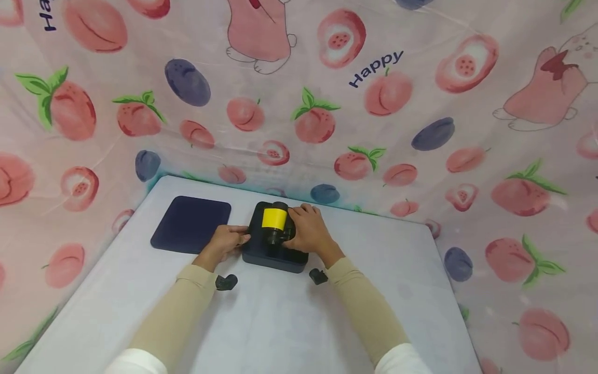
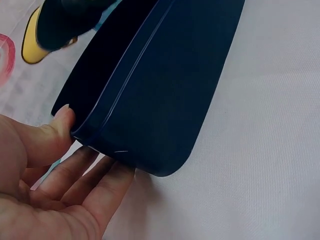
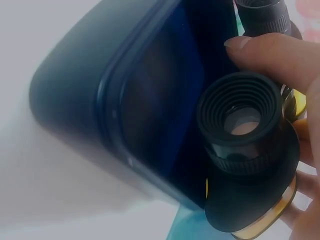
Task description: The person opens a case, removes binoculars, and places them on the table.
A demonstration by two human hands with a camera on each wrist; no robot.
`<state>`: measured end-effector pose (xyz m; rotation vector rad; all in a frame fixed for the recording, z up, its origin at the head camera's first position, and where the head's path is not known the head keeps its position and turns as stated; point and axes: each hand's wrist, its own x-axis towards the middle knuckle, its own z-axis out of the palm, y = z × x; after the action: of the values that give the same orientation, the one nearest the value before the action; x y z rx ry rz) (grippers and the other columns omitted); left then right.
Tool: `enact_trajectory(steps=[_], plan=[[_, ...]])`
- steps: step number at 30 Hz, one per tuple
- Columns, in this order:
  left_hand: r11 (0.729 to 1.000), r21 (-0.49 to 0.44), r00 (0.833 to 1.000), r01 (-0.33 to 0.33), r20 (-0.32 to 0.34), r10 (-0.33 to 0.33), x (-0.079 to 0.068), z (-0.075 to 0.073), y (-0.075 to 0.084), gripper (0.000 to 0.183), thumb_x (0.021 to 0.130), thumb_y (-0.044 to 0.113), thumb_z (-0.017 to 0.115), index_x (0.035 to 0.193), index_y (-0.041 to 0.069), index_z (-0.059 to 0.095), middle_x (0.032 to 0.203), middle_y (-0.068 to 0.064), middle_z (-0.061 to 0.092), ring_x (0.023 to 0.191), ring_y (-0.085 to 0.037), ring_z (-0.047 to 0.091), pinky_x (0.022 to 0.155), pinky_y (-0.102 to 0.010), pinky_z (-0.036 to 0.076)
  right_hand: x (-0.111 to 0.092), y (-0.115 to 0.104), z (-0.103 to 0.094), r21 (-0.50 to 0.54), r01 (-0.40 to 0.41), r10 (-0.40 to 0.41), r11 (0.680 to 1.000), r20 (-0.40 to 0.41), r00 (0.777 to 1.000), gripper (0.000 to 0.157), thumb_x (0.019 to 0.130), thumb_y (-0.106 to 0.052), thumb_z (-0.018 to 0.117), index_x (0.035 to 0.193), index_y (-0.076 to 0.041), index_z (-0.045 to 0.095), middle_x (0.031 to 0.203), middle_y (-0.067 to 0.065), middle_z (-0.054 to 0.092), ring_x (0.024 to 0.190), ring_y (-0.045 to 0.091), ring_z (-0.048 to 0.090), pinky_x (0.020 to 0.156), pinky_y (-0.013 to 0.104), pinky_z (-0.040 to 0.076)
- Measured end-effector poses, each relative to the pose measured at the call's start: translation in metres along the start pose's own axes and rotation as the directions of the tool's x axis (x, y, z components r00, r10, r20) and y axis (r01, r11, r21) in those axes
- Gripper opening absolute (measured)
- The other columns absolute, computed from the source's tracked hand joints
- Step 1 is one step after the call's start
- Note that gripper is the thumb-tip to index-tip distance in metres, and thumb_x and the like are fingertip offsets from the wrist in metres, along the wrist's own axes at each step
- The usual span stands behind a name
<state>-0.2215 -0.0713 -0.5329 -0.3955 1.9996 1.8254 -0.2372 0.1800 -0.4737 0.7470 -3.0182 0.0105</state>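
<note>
Both hands reach in to an open box, binoculars in the right

The forearms, in tan sleeves, stretch forward from the near edge and slant inward, the left one angling right and the right one angling left, until the hands come close on either side of a dark box (image 1: pixel 274 263). The left hand (image 1: pixel 226 241) is at the box's left side. Its grip is narrow: the thumb sits over the rim, while the other fingers are tucked against the outside of the wall and toward its bottom edge.

The right hand (image 1: pixel 310 228) comes in from the right and holds yellow-and-black binoculars (image 1: pixel 274 219) over the box's opening. Its thumb lies across the top between the two eyepieces, and the other fingers wrap around the far side of the body. The right wrist view shows one eyepiece (image 3: pixel 241 122) close up; whether the binoculars touch the box inside, I cannot tell.

The box stands on a white table (image 1: pixel 420 291). A flat dark lid (image 1: pixel 189 223) lies just beside it, on the left.
</note>
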Motion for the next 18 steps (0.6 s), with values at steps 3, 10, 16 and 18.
enact_trajectory(steps=[3, 10, 16, 18], plan=[[1.000, -0.005, 1.000, 0.004, 0.007, -0.004, 0.001, 0.001, 0.001, 0.051, 0.101, 0.003, 0.065, 0.151, 0.001, 0.052, 0.159, -0.025, 0.048, 0.134, -0.034, 0.055, 0.120, -0.052, 0.044, -0.006, 0.008, -0.004, 0.006, -0.010, 0.010, 1.000, 0.002, 1.000, 0.098, 0.077, -0.059, 0.085, 0.154, -0.009, 0.050, 0.149, 0.007, 0.061, 0.142, 0.033, 0.047, 0.125, 0.056, 0.035], [1.000, -0.025, 1.000, -0.002, 0.025, 0.003, -0.001, 0.002, 0.000, 0.051, 0.102, 0.002, 0.063, 0.151, 0.000, 0.052, 0.161, -0.026, 0.044, 0.139, -0.033, 0.051, 0.121, -0.051, 0.043, -0.019, 0.026, -0.008, 0.003, -0.037, 0.037, 0.999, 0.010, 0.999, 0.098, 0.076, -0.057, 0.087, 0.153, -0.009, 0.050, 0.150, 0.008, 0.060, 0.143, 0.034, 0.047, 0.125, 0.056, 0.033], [0.999, -0.033, 1.000, -0.006, 0.030, 0.007, -0.003, 0.000, 0.002, 0.052, 0.102, 0.003, 0.063, 0.152, 0.000, 0.050, 0.162, -0.026, 0.042, 0.147, -0.038, 0.046, 0.123, -0.052, 0.041, -0.029, 0.037, -0.012, 0.004, -0.044, 0.044, 0.999, -0.002, 0.999, 0.100, 0.075, -0.057, 0.089, 0.153, -0.008, 0.050, 0.150, 0.009, 0.060, 0.144, 0.035, 0.046, 0.126, 0.056, 0.034], [0.999, -0.032, 1.000, -0.005, 0.030, 0.006, -0.003, 0.000, 0.001, 0.052, 0.102, 0.003, 0.062, 0.152, -0.001, 0.049, 0.162, -0.026, 0.042, 0.149, -0.039, 0.046, 0.123, -0.052, 0.041, -0.033, 0.041, -0.012, 0.006, -0.050, 0.050, 0.999, 0.000, 0.999, 0.100, 0.075, -0.057, 0.089, 0.153, -0.008, 0.050, 0.150, 0.010, 0.060, 0.144, 0.036, 0.046, 0.126, 0.056, 0.033]])
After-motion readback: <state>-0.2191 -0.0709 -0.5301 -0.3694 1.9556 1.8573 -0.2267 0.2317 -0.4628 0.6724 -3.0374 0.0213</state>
